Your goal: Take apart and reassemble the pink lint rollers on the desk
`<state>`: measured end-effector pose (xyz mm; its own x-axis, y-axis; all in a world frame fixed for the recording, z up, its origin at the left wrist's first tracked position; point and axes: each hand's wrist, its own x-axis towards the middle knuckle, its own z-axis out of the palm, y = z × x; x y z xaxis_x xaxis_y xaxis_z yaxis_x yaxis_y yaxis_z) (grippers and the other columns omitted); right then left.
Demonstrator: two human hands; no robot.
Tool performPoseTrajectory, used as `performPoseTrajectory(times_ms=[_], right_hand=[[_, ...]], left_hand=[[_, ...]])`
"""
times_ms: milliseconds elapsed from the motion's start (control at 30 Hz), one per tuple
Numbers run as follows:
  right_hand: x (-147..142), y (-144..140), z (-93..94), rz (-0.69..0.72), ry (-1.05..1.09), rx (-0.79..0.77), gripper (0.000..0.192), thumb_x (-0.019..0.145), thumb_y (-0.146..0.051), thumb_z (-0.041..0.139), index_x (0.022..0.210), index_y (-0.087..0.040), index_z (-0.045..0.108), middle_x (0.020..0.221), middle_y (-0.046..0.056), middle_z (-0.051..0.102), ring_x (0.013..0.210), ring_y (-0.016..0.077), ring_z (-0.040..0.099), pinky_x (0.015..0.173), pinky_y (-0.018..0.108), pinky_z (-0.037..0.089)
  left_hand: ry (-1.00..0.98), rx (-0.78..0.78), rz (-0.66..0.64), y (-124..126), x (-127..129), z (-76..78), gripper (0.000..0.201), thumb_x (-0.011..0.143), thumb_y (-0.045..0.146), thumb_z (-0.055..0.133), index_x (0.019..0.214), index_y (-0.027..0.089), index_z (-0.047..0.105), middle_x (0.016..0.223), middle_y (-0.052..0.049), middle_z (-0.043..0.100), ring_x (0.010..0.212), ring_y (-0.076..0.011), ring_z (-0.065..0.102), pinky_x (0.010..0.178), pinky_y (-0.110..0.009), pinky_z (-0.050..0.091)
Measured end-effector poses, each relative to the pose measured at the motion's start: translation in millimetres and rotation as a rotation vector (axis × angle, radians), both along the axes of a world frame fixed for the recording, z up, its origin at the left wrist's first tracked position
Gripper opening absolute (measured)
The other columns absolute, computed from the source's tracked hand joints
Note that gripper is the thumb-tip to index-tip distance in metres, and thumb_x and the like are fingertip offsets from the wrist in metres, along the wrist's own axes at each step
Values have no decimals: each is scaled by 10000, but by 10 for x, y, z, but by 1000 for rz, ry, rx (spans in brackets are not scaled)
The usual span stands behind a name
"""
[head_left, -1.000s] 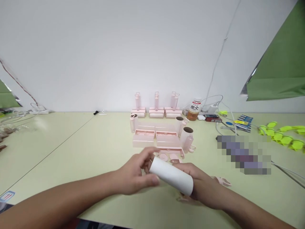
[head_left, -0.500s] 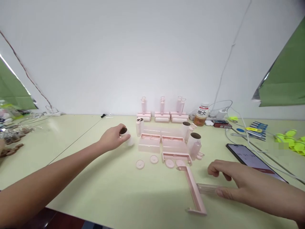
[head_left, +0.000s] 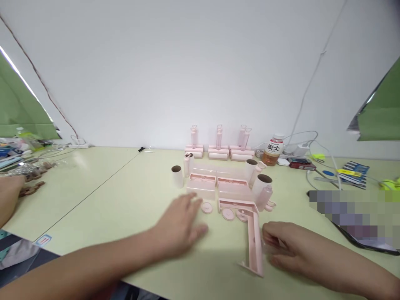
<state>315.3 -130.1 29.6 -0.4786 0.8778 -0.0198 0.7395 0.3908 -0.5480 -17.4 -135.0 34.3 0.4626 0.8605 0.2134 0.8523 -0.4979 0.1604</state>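
Observation:
My left hand [head_left: 183, 223] is slightly blurred, palm down over the table with its fingers apart and nothing visible in it. Its fingertips are beside a pink round cap [head_left: 206, 207]. My right hand [head_left: 290, 248] is closed around the clear handle of a pink lint roller frame [head_left: 256, 246], which lies with its long channel pointing toward me. Two more caps [head_left: 228, 214] lie by the frame's far end. Behind my left hand a white sticky paper roll [head_left: 177, 178] stands upright. Pink open-topped cases [head_left: 201, 189] and another frame [head_left: 239, 205] are grouped ahead.
Assembled pink rollers [head_left: 218, 151] stand along the wall. More paper rolls [head_left: 264, 185] and small pink handles are at the right of the cases. A bottle [head_left: 273, 151], cables and a pixelated phone [head_left: 350, 221] lie to the right. Another person's arm [head_left: 9, 196] shows at far left.
My left hand let go of the paper roll, now standing, and moved toward me and right over the caps. My right hand closed on the frame's handle, and the frame turned slightly.

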Motion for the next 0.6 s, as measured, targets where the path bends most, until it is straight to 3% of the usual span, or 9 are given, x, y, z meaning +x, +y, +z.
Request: performPoseTrajectory(times_ms=[100,167,367,600], right_hand=[[-86,-8,88,89,-16,-114,92,728,-142,562,707,-214,509,693,-6,542,610,151,459,518,245,305],[-146,-10,123,104,0,-149,94,742,-132,546,737,-213,499,713,-11,511,629,146,433,536,241,307],[-236,-1,73,110,125,-180,73,810,-214,571,799,-214,499,709,-23,473,625,136,409,554,234,328],[-313,-6,39,95,134,-109,250,899,-423,535,787,-218,446,729,-6,507,642,149,428,587,255,357]], left_hand=[[65,-276,-116,-201,177,-195,862,867,677,381,1510,132,196,1565,-228,168,1431,-423,146,1114,-604,237],[85,-349,-138,-145,192,-241,892,865,703,339,1524,130,155,1574,-221,130,1437,-437,75,1122,-634,178],[61,-204,-238,171,90,-240,748,895,631,379,1468,154,317,1489,-192,371,1405,-408,246,1125,-601,213],[147,-69,-278,127,141,-187,540,919,470,440,1362,161,453,1384,-145,508,1266,-345,447,1035,-498,376]])
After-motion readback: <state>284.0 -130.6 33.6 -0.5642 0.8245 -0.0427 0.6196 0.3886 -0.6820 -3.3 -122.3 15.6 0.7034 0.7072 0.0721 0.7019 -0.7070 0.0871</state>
